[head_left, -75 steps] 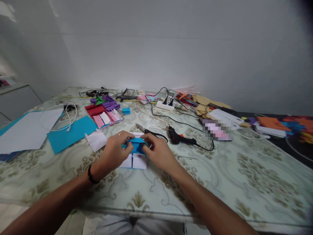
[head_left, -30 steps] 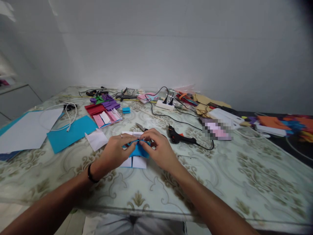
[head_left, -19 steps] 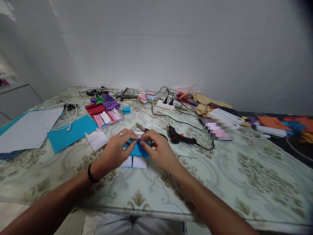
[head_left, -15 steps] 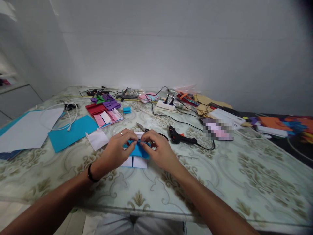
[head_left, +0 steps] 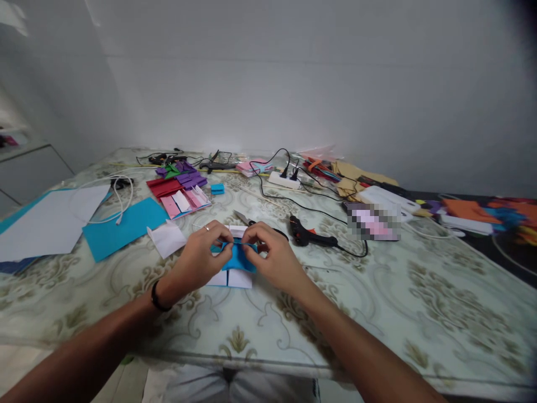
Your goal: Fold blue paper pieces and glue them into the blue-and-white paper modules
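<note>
A folded piece of blue paper [head_left: 238, 259] with white flaps lies on the table in front of me. My left hand [head_left: 207, 249], with a ring and a dark wristband, pinches the upper edge of the blue paper between thumb and fingers. From the other side, my right hand [head_left: 268, 252] pinches the same edge, a short gap from the left. White flaps show below and just beyond the hands. Behind my right hand lies a pair of scissors [head_left: 243, 217], its handles partly covered. A black glue gun [head_left: 308, 233] rests to the right.
Blue sheets [head_left: 126, 226], white sheets [head_left: 54, 224] and a white cable [head_left: 121, 207] lie left. Folded pink paper [head_left: 187, 202] and purple pieces [head_left: 191, 178] are behind. A power strip [head_left: 284, 179] with black cords sits at the back, a blurred-out phone-like object [head_left: 375, 222] right.
The fingers have shifted slightly along the blue paper's upper edge, the left hand a little leftward. Both hands still pinch it; the other things stay put.
</note>
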{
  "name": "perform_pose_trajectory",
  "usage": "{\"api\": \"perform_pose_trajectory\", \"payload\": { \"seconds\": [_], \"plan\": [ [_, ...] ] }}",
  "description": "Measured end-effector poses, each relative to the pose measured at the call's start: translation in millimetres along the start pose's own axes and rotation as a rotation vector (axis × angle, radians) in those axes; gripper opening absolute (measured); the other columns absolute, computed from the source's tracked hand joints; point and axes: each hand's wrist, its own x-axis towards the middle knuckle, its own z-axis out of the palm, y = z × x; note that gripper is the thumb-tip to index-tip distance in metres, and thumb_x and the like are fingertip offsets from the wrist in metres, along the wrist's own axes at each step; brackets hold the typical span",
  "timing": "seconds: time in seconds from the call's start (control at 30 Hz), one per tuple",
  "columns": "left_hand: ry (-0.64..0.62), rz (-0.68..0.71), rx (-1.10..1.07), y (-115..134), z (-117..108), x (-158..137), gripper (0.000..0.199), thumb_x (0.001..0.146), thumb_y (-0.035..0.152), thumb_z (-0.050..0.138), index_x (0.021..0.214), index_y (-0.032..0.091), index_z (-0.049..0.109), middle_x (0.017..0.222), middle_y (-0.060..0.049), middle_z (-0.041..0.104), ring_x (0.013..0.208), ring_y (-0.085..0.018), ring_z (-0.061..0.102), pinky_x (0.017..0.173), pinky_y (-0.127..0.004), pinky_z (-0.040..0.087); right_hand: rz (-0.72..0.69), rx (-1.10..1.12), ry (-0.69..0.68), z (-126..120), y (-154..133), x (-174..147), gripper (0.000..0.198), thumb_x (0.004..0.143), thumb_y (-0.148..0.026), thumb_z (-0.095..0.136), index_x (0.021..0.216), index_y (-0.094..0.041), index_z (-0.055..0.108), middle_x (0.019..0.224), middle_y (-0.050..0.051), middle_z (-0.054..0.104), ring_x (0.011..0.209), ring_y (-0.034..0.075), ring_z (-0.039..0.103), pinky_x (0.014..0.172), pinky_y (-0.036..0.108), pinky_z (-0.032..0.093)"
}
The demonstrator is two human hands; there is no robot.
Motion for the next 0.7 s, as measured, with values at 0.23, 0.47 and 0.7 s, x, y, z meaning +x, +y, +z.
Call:
{"api": "perform_pose_trajectory", "payload": {
  "seconds": [0.23,0.47,0.7],
  "plan": [
    [0.001,-0.001,-0.018,0.4,-0.8,0.2,0.014,0.085,0.006,0.061,0.09,0.019,0.064,0.09,-0.002,0.068,0.082,-0.014,0.067,0.074,-0.026,0.057,0.017,-0.007,0.016,-0.5,1.1,0.5,0.008,0.085,-0.015,0.061,0.088,-0.022,0.063,0.095,0.004,0.065,0.084,0.02,0.064,0.068,0.029,0.047],
    [0.007,-0.012,0.002,0.5,-1.3,1.3,0.013,0.084,0.005,0.063,0.085,0.019,0.063,0.087,-0.002,0.068,0.08,-0.015,0.066,0.072,-0.026,0.054,0.021,0.019,0.008,-0.9,2.9,0.4,0.003,0.087,-0.018,0.063,0.088,-0.021,0.063,0.093,0.004,0.063,0.083,0.019,0.062,0.065,0.027,0.047],
    [0.013,0.036,0.043,-1.7,-2.6,1.8,0.014,0.088,0.005,0.064,0.087,0.019,0.064,0.088,-0.002,0.07,0.083,-0.016,0.066,0.075,-0.027,0.052,0.004,0.046,-0.016,-1.4,1.6,0.4,0.006,0.086,-0.015,0.063,0.086,-0.021,0.064,0.094,0.004,0.062,0.083,0.018,0.061,0.064,0.025,0.048]
  ]
}}
